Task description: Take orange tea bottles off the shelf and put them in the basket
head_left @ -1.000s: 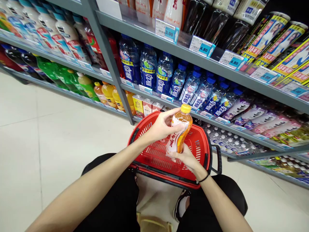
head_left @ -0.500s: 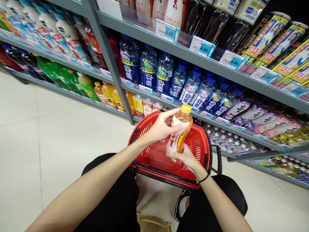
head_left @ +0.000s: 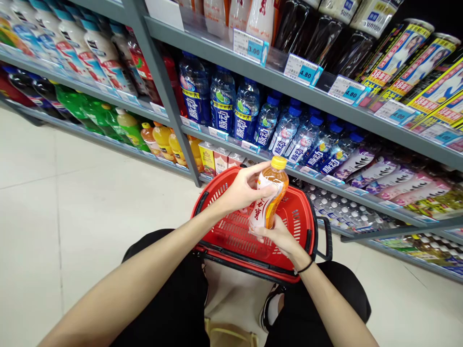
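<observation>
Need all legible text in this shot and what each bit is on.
"3.00": price tag on the upper shelf edge
"4.80": next price tag
"4.80": third price tag
"4.00": fourth price tag
"脉动": blue-capped bottles
"38年装": yellow cans
Orange bottle, held by left hand and right hand: red characters, unreadable.

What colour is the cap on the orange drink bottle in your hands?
Yellow: the round cap tops the orange plastic drink bottle, clearest in the head view.
</observation>
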{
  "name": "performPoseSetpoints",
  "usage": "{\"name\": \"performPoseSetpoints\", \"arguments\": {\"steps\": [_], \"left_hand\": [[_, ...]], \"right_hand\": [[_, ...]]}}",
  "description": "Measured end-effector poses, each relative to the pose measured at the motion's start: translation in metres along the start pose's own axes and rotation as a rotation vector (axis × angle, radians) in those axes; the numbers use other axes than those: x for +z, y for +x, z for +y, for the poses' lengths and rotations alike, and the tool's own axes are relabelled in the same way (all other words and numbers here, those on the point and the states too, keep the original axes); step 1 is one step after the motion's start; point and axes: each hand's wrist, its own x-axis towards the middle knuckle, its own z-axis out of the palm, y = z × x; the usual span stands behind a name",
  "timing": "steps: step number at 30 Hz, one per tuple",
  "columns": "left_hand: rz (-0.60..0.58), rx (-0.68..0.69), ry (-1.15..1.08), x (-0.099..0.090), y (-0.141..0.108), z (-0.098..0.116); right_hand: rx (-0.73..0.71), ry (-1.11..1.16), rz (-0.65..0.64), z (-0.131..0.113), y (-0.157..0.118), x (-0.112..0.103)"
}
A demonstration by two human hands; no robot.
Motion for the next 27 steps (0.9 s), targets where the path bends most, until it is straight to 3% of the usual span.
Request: {"name": "performPoseSetpoints", "arguments": {"steps": [27], "left_hand": [[0.004,0.002,0.009,-0.0012,0.0008,-0.0029]], "right_hand": [[0.003,-0.006,-0.006,-0.0013,-0.0007,-0.0001]]}}
